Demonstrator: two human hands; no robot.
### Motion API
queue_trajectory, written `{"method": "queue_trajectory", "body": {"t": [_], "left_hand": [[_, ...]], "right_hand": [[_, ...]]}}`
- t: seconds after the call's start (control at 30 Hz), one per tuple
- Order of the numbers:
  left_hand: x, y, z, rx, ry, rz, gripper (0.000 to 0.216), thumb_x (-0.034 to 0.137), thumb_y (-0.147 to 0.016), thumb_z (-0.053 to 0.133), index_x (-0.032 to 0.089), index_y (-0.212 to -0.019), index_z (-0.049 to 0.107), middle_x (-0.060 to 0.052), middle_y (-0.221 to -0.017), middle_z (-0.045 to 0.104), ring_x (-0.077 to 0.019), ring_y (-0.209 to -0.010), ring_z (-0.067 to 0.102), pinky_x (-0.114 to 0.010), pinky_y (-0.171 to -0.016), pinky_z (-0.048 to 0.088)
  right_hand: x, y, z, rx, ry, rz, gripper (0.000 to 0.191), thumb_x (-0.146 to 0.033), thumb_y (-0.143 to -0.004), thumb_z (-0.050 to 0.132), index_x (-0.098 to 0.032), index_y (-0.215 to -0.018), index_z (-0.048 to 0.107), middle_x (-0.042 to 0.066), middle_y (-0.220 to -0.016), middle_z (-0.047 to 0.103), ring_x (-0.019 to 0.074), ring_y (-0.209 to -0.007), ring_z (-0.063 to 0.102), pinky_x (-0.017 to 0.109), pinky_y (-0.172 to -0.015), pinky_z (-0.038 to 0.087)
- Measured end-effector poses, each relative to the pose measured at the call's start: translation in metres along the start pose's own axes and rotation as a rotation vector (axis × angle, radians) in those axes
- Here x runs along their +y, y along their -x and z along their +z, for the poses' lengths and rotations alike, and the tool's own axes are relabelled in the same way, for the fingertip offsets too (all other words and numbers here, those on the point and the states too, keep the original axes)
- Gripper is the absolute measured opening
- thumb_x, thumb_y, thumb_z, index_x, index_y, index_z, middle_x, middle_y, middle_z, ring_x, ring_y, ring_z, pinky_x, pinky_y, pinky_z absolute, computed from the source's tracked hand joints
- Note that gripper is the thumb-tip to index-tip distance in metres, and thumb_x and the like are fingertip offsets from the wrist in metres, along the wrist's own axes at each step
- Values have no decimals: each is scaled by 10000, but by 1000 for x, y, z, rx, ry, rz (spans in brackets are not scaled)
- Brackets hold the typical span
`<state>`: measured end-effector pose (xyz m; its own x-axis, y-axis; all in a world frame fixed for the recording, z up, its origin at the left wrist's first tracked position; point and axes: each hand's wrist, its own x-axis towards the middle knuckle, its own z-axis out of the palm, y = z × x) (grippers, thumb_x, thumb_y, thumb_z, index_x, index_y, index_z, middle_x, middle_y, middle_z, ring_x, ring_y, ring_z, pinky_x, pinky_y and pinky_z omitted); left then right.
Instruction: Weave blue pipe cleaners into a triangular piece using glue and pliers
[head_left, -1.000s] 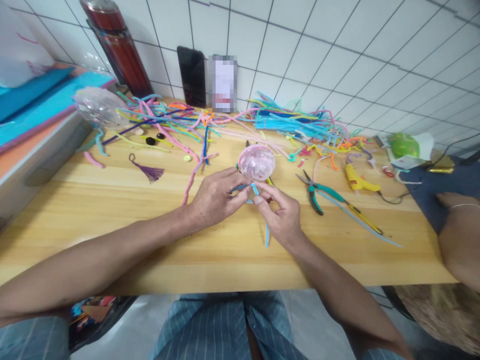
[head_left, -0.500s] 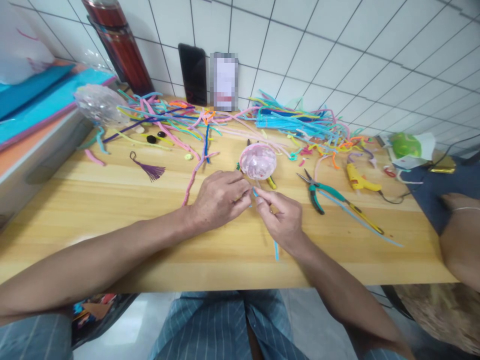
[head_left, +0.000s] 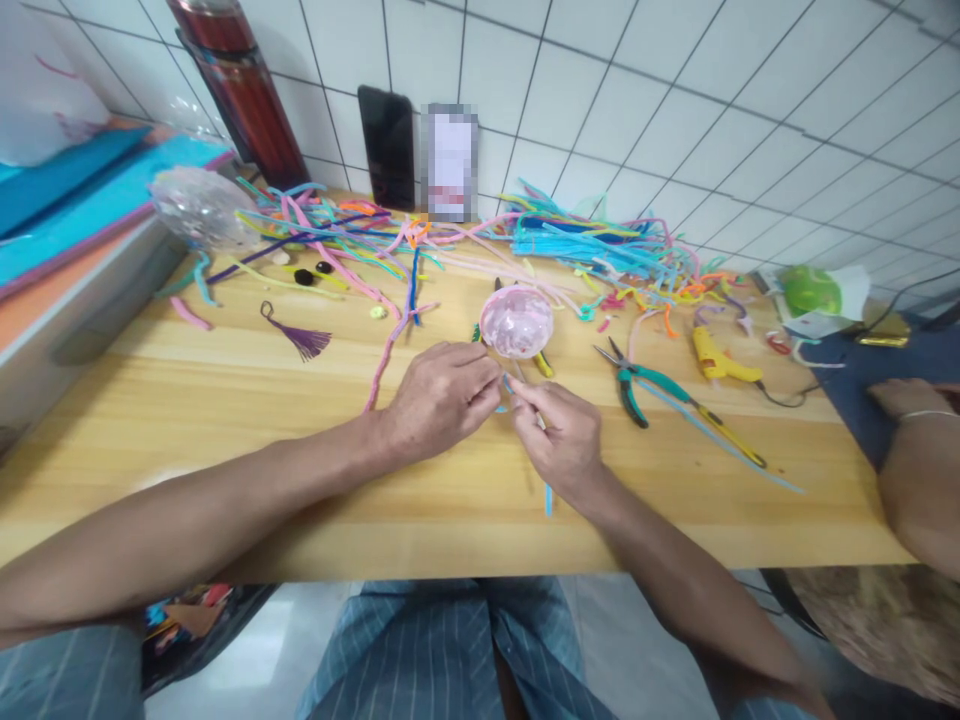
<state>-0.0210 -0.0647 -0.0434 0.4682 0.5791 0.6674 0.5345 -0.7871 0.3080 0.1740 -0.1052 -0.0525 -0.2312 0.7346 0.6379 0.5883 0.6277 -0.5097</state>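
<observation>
My left hand [head_left: 442,398] and my right hand [head_left: 559,432] meet over the middle of the table, fingertips pinched almost together. Between them runs a light-blue pipe cleaner [head_left: 549,500], whose tail hangs below my right hand; a short blue bit shows at the fingertips. Most of it is hidden by the fingers. Just beyond the hands sits a pinkish clear faceted bowl [head_left: 516,322], with a yellow-handled tool [head_left: 543,366] partly under it. Left of my left hand lies a twisted pink pipe cleaner [head_left: 384,365]. Teal-handled pliers [head_left: 637,378] rest open to the right.
Heaped pipe cleaners [head_left: 585,240] line the wall, with two phones [head_left: 388,148] and a red thermos [head_left: 244,95] behind. A purple tassel [head_left: 300,338] lies left. Rightward are a yellow glue gun [head_left: 724,358], a yellow cutter [head_left: 731,435] and another person's arm [head_left: 922,470].
My right hand has shifted very slightly left, its fingers still pinched, and the pipe cleaner's hanging tail has moved a little with it. My left hand stays in place.
</observation>
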Motion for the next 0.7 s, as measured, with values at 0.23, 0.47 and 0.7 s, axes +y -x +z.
{"method": "queue_trajectory", "body": {"t": [0.23,0.47,0.7], "left_hand": [[-1,-7,-3,-32,365,-292,137,272,-947,631,184,-1022,704,-37,-917,740,-148,-809,655,-276,-743,497],[-1,-11,2,-154,976,-691,226,393,-856,749,190,-904,665,28,-738,638,-93,-617,509,-224,-580,425],[-4,-8,9,-87,1102,-777,311,453,-802,839,176,-836,701,22,-657,636,-91,-582,527,-237,-591,459]], "right_hand": [[-1,-5,-4,8,-176,334,260,-296,-984,638,-268,-1171,817,16,-861,816,162,-694,708,315,-711,585],[12,-6,-1,97,-348,486,295,-327,-977,647,-249,-1234,767,-2,-802,785,166,-726,725,327,-761,591],[8,-7,-1,17,-422,486,219,-316,-945,673,-242,-1102,807,2,-822,770,163,-758,695,312,-740,564]]}}
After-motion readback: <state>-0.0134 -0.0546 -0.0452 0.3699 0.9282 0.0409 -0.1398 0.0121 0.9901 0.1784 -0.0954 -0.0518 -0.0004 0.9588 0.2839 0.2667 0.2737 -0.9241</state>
